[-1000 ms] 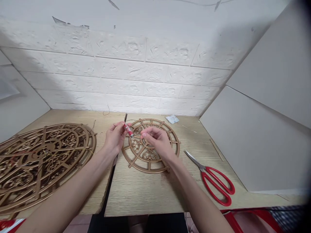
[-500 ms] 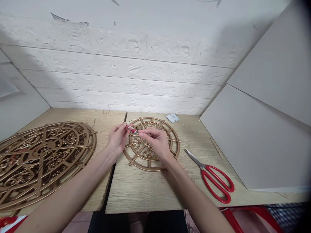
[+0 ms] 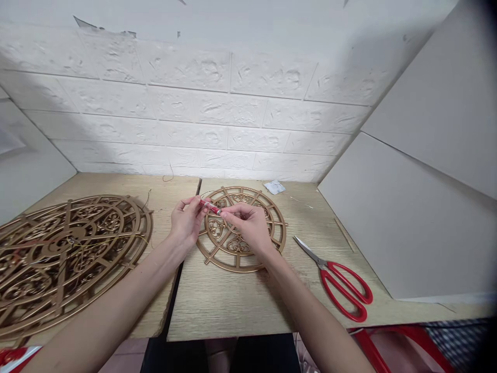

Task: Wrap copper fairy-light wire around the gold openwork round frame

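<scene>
Between my two hands is a small red tube (image 3: 211, 207) with silvery bands and a silvery end; its exact kind is too small to make out. My left hand (image 3: 185, 220) pinches the far left part of it. The thumb and forefinger of my right hand (image 3: 250, 224) close on its near right end. A thin dark thread shows by the left fingertips. Just below the hands lies a round bronze-coloured openwork panel (image 3: 237, 269) with scrolls and spokes, partly hidden by my right hand.
Large scissors (image 3: 337, 275) with red handles lie to the right. Several similar bronze panels (image 3: 148, 220) are stacked at the left. A small white packet (image 3: 274, 187) lies near the brick-patterned wall (image 3: 209, 109). A gap (image 3: 173, 305) splits the wooden tabletop.
My right fingertips have shifted slightly on the end of the red tube, and the tube has turned a little. The whole view has moved slightly; the left hand keeps its pinch.
</scene>
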Demonstrator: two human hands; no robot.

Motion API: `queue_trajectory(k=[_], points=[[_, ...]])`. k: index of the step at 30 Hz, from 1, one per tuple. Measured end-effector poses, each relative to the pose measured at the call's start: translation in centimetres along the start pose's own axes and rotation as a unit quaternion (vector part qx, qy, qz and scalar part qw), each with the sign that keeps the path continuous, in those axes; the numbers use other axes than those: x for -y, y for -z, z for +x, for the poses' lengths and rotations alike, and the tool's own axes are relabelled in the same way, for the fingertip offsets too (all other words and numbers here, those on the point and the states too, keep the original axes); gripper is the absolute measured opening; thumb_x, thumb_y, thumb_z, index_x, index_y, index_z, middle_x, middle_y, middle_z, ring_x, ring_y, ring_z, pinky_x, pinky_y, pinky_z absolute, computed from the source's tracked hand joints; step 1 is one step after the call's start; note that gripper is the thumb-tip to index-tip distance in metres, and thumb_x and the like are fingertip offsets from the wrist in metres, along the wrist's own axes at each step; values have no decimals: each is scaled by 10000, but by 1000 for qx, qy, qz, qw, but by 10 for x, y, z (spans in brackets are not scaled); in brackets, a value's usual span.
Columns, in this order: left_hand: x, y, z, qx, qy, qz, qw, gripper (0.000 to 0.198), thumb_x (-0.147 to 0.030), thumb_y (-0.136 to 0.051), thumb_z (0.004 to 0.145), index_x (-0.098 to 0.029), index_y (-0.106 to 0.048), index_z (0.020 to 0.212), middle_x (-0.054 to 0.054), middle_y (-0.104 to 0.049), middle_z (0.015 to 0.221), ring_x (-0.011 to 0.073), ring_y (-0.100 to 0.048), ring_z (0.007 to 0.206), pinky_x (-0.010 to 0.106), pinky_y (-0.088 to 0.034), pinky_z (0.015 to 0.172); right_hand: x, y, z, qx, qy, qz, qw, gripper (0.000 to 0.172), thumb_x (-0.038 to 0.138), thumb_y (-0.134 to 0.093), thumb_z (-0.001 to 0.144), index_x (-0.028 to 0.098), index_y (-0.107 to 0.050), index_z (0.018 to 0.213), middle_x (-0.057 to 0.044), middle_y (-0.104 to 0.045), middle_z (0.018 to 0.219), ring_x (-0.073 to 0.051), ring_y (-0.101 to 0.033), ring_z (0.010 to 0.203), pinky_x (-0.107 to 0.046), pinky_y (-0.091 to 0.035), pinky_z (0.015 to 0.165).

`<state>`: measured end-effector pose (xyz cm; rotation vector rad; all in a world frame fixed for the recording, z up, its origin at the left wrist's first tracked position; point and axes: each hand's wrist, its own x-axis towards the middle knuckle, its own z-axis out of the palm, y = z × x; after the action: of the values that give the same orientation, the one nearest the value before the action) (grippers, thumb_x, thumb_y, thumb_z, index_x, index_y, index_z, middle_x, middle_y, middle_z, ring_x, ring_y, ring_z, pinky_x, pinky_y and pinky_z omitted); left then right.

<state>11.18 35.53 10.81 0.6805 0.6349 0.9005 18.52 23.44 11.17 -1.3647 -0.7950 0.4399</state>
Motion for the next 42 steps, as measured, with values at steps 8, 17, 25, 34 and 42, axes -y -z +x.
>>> queue_trajectory(k=[8, 17, 25, 34, 42], points=[[0, -4, -3, -29, -63, 11, 998, 199, -8, -599, 690, -145, -454, 698, 17, -625, 602, 137, -649, 595, 170, -446, 479, -10, 1, 3, 38, -24, 7, 999, 154, 313, -724, 648, 176, -702, 713, -29, -674, 686, -113, -558, 585, -246, -419, 550], [4, -2, 0, -27, -28, 19, 999, 184, -19, -595, 702, -143, -460, 712, 26, -628, 602, 124, -645, 587, 164, -461, 494, -10, 3, 3, 37, -29, 19, 999, 155, 316, -718, 654, 175, -700, 717, -30, -677, 688, -124, -588, 610, -266, -453, 587], [3, -3, -1, -25, -41, 19, 999, 198, -43, -634, 682, -140, -465, 713, 28, -627, 585, 136, -650, 588, 164, -463, 487, -11, 3, 4, 29, -30, 9, 999, 143, 303, -724, 644, 177, -703, 708, -23, -666, 655, -117, -566, 574, -250, -421, 550], [2, 0, 0, -10, -29, 25, 999, 171, -43, -611, 713, -136, -468, 727, 86, -667, 616, 101, -611, 497, 164, -475, 503, -15, 3, 7, 24, -43, 17, 999, 177, 324, -727, 633, 164, -702, 704, -24, -655, 625, -122, -540, 543, -249, -410, 522], [2, 1, -1, -8, -23, 27, 999, 159, -44, -594, 728, -144, -471, 723, 63, -658, 605, 110, -633, 550, 160, -482, 513, -11, 2, 7, 12, -46, 4, 999, 196, 341, -729, 604, 161, -699, 676, -4, -615, 551, -103, -487, 485, -231, -368, 467]])
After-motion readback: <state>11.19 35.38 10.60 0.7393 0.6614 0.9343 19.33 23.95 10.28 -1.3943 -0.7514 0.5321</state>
